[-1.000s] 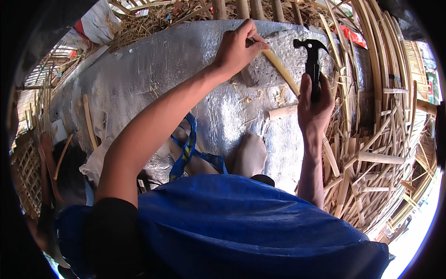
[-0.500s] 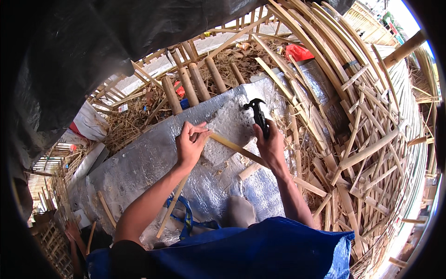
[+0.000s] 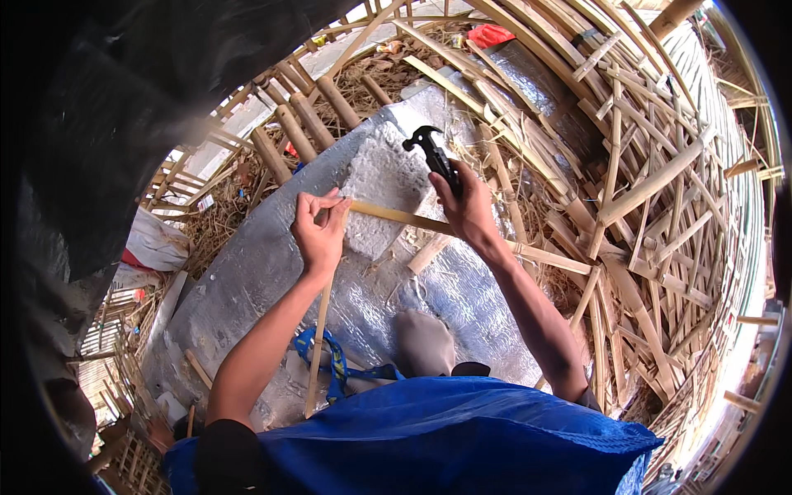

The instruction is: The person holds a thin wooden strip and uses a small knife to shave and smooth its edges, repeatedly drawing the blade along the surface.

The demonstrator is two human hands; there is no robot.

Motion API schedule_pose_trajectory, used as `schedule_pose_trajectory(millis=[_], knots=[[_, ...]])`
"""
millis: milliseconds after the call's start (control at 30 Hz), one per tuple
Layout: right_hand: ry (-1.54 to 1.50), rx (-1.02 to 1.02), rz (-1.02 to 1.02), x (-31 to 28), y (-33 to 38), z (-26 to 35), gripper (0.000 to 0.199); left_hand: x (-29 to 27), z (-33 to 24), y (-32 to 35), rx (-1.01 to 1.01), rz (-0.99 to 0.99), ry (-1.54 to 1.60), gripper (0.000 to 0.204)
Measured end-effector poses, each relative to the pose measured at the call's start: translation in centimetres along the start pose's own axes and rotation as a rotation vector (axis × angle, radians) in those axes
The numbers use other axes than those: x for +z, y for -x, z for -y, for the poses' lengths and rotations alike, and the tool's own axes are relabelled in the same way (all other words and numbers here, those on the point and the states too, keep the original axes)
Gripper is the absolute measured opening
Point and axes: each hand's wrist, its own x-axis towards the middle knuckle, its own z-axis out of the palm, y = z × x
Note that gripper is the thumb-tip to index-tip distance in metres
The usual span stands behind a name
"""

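My left hand [image 3: 320, 231] pinches the left end of a long bamboo strip [image 3: 544, 256] that runs rightward across a silver foil sheet [image 3: 264, 272]. The thumb and fingers close on that end. My right hand [image 3: 466, 206] grips a black claw hammer [image 3: 433, 153] by its handle, head raised up and to the left, just above the strip. The two hands are roughly a hand's width apart. A second thin bamboo strip [image 3: 318, 346] lies below my left wrist, pointing down toward my body.
A woven wall of bamboo slats [image 3: 660, 206] curves around the right side. Thick bamboo poles [image 3: 289, 132] and dry straw [image 3: 206, 223] lie beyond the foil. A blue strap [image 3: 330, 363] rests near my blue shirt [image 3: 429, 445]. A red object [image 3: 491, 35] sits at the top.
The view has tilted upward and pulled back. Both hands stay on the strip and the hammer, and the hammer head now stands higher and further left of my right hand.
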Motion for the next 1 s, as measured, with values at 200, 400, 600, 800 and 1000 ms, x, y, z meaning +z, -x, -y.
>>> schedule_pose_trajectory(millis=[200,400,600,800,1000], knots=[[-0.015,-0.033,-0.046,-0.8,2.6,3.8,0.04,0.5,0.0,0.1,0.008,-0.017,0.034,0.037],[0.119,-0.094,0.161,1.7,6.4,8.6,0.046,-0.2,0.3,0.7,-0.104,-0.029,0.116,0.032],[0.107,-0.274,0.119,3.8,7.3,8.6,0.054,0.2,0.3,0.6,-0.061,-0.024,0.08,0.026],[0.178,-0.34,0.068,4.8,7.0,8.5,0.057,0.2,0.6,0.2,-0.012,-0.055,0.027,0.024],[0.169,-0.371,0.14,5.0,6.9,8.5,0.058,0.3,1.1,0.4,-0.024,-0.088,0.031,0.028]])
